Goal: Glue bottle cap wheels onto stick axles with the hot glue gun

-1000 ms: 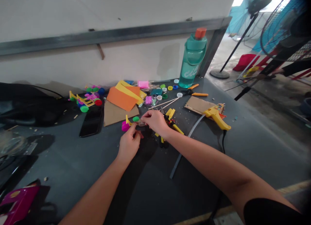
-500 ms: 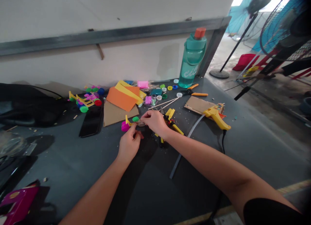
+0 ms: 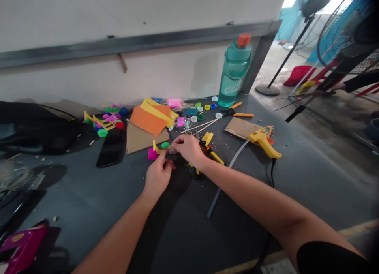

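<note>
In the head view, a small toy assembly sits between my hands at the middle of the table. It has a yellow strip (image 3: 155,146), a magenta piece (image 3: 152,154), a green cap (image 3: 165,145) and a clear round piece (image 3: 172,150). My left hand (image 3: 156,177) is closed with its fingertips at the near side of the assembly. From the right, my right hand (image 3: 191,149) pinches at the clear piece; its fingertips hide exactly what they grip. Yellow-and-black pliers (image 3: 217,155) lie right beside my right wrist.
A yellow glue gun (image 3: 262,143) with a long glue stick (image 3: 214,203) lies to the right by cardboard (image 3: 241,125). Behind are a teal bottle (image 3: 232,78), orange-handled cutters (image 3: 244,115), coloured sheets (image 3: 149,120) and bottle caps. A phone (image 3: 109,151) and finished-looking toy cars (image 3: 106,122) are left.
</note>
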`<state>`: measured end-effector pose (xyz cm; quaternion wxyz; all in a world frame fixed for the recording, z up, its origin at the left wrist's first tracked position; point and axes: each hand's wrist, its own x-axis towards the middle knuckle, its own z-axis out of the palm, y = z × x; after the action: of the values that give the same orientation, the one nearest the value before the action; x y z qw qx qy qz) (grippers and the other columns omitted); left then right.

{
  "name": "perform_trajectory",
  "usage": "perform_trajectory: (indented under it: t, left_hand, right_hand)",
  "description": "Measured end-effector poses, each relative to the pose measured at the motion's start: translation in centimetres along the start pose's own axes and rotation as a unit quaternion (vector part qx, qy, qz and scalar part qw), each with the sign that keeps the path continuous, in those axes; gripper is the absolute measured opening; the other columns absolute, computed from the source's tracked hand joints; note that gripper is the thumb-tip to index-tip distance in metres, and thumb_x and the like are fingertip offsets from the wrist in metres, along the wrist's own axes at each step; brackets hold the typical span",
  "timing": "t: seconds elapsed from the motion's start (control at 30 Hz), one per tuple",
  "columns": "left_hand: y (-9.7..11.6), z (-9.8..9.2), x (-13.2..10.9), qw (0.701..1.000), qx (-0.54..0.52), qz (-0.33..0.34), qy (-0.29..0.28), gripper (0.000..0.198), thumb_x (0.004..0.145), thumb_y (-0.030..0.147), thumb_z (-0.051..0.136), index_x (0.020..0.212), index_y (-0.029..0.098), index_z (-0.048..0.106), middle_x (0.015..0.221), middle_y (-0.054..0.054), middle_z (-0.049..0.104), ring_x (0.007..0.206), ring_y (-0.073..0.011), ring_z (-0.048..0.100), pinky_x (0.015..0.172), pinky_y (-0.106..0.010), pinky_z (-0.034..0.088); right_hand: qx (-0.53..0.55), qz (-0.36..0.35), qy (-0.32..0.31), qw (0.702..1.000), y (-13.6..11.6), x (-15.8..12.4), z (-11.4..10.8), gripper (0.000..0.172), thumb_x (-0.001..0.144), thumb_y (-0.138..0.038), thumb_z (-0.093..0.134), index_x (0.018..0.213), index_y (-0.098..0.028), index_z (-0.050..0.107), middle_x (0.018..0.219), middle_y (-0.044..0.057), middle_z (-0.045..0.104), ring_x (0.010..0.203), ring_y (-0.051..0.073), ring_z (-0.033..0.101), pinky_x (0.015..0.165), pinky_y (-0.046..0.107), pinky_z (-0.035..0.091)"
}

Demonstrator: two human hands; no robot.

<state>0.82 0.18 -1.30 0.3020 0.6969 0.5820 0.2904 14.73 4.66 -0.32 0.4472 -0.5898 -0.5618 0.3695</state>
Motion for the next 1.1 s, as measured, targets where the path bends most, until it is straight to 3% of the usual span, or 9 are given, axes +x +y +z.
perform_trajectory:
  t: [0.27, 1.1]
  left_hand:
    - [-0.27, 0.07, 0.02, 1.000, -0.008, 0.005, -0.002, 0.050, 0.081, 0.026, 0.042, 0.130, 0.018, 0.042, 0.069, 0.001, 0.064, 0.056, -0.0138, 0.059, 0.055, -0.025, 0.047]
    - [-0.03, 0.10, 0.05, 1.000, -0.005, -0.001, -0.008, 0.052, 0.081, 0.030, 0.042, 0.131, 0.017, 0.041, 0.070, 0.001, 0.065, 0.056, -0.0147, 0.058, 0.056, -0.025, 0.046]
  right_hand:
    - [-0.002, -0.015, 0.006, 1.000, 0.20, -0.05, 0.11, 0.008, 0.070, -0.020, 0.061, 0.068, -0.016, 0.067, 0.063, -0.002, 0.065, 0.058, 0.009, 0.056, 0.056, 0.018, 0.040]
    - [-0.003, 0.026, -0.002, 1.000, 0.49, 0.43, 0.36, 0.006, 0.068, -0.015, 0.060, 0.066, -0.015, 0.066, 0.060, -0.001, 0.064, 0.054, 0.009, 0.055, 0.052, 0.017, 0.040]
